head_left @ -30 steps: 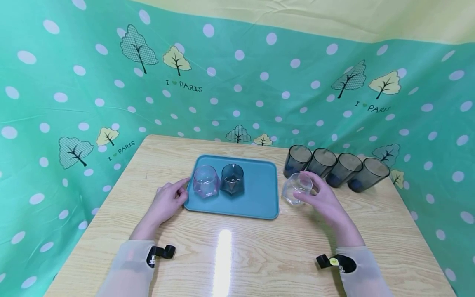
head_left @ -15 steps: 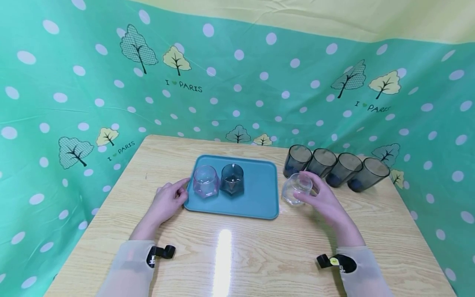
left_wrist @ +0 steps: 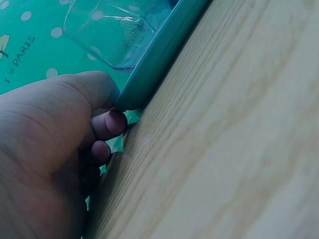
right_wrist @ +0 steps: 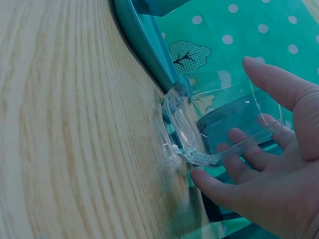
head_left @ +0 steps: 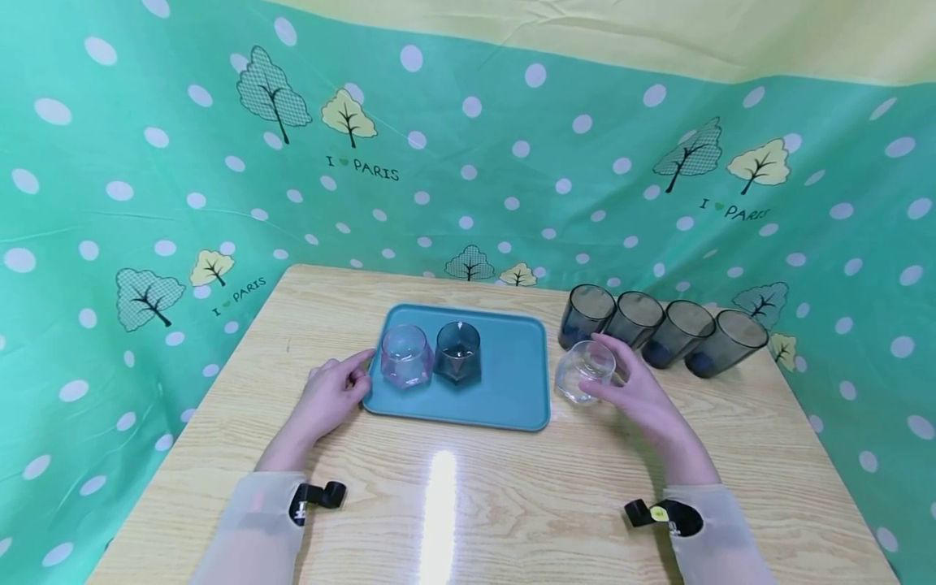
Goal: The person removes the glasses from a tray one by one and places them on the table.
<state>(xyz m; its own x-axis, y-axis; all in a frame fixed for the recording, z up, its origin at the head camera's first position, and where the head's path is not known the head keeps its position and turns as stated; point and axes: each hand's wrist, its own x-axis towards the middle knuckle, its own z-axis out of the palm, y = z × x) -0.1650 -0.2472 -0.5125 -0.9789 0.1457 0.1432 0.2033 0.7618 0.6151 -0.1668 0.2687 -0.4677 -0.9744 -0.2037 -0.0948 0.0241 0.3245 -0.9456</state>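
My left hand point(head_left: 329, 396) is at the left end of a blue tray point(head_left: 512, 357); in the left wrist view the thumb and index finger pinch the tray's rim point(left_wrist: 157, 67). On the tray stand a pinkish clear glass point(head_left: 405, 357) and, beside it, a dark grey faceted glass point(head_left: 458, 357). Just right of the tray, a clear faceted glass point(head_left: 574, 375) stands upright on the table. My right hand point(head_left: 638, 392) holds it from the right, thumb on the near side and fingers around the far side. The right wrist view shows its thick faceted base point(right_wrist: 179, 132) on the wood.
Several tall smoky tumblers point(head_left: 591, 317) stand in a row at the back right, close behind the right hand. The wooden table point(head_left: 526, 504) ends at a green dotted curtain point(head_left: 468, 203) behind and at the sides.
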